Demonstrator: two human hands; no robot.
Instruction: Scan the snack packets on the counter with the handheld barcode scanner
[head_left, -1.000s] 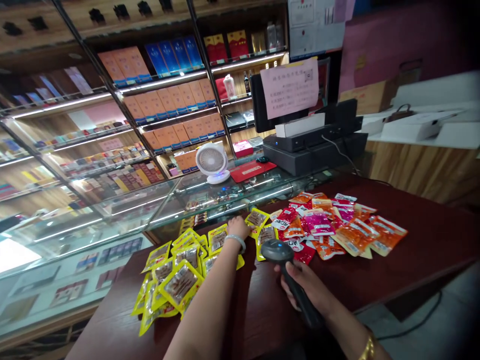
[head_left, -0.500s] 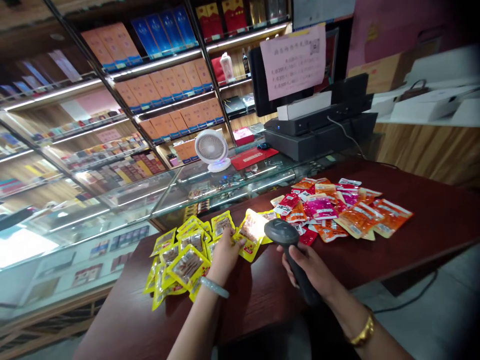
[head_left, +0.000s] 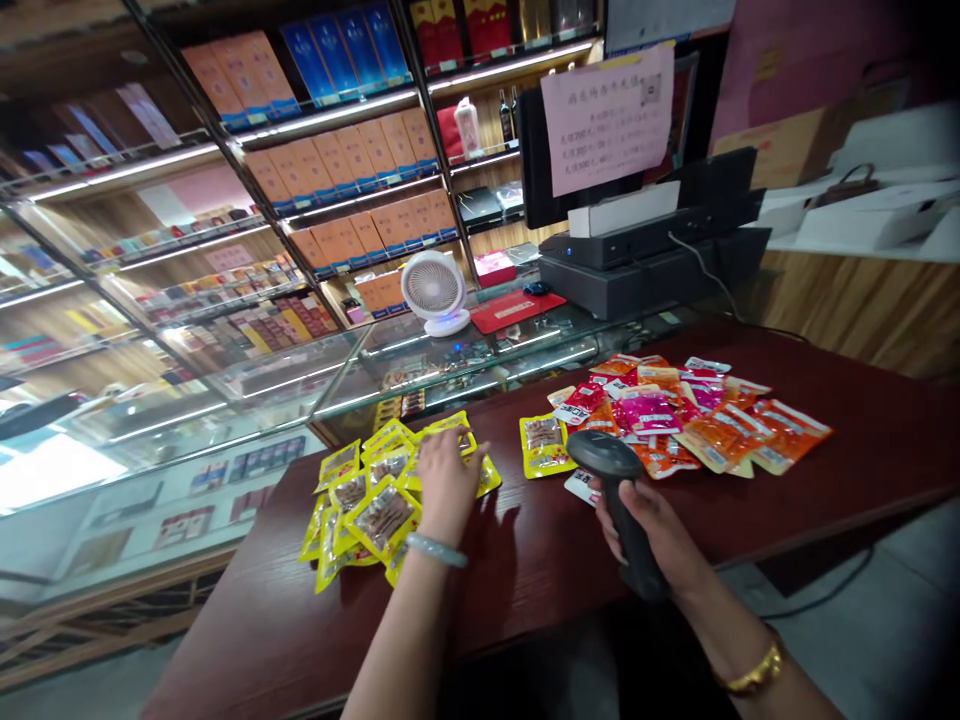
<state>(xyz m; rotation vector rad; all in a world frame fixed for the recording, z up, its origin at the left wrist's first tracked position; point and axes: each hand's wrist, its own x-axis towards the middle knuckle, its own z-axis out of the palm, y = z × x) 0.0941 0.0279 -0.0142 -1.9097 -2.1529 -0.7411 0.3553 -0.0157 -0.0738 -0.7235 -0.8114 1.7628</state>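
A black pistol-shaped plastic scanner (head_left: pixel 606 455) is gripped by the handle in the right hand (head_left: pixel 660 528), its head raised above the dark red-brown wooden table (head_left: pixel 517 570). The left hand (head_left: pixel 448 478), held well apart from the right, is placed palm down over the right side of a heap of flat yellow-edged packets with clear windows (head_left: pixel 382 518); whether a packet is pinched beneath it cannot be told, as the fingertips are hidden. A single yellow packet with a clear window (head_left: pixel 545 440) is seen lying flat between the two hands, its right edge partly covered by the scanner's head. Beyond the scanner, to the right, a loose pile of red, orange and magenta glossy packets (head_left: pixel 649 412) is spread on the table.
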